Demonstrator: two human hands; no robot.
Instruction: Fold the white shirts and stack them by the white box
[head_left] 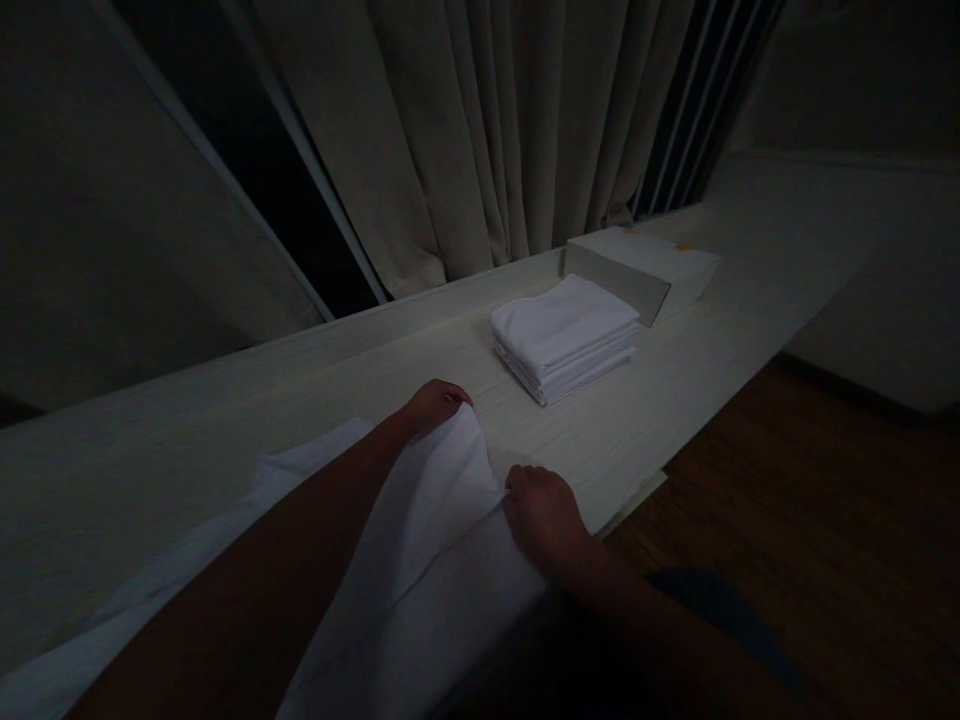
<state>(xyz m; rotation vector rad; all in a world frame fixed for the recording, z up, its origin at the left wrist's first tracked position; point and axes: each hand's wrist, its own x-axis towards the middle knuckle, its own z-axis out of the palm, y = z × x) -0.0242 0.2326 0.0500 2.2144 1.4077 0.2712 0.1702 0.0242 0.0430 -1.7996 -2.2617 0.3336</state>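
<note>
A white cloth (pixel 450 560) is stretched between my two hands over the front of a pale counter. My left hand (pixel 437 405) is closed on its far corner, with the fingertips partly hidden. At the near side my right hand (pixel 544 510) pinches another part of the edge, its fingers curled. The cloth hangs down toward me, and a crease or seam runs across it. Beneath my left forearm, more white cloth (pixel 300 460) lies spread on the counter. Beyond my hands sits a neat stack of folded white cloths (pixel 566 330).
Behind the stack lies a white cardboard box (pixel 652 265), its near side facing me. The long counter (pixel 720 350) has a raised back ledge below beige curtains (pixel 480 130). To the right, the counter edge drops to a brown wooden floor (pixel 780 480). The room is dim.
</note>
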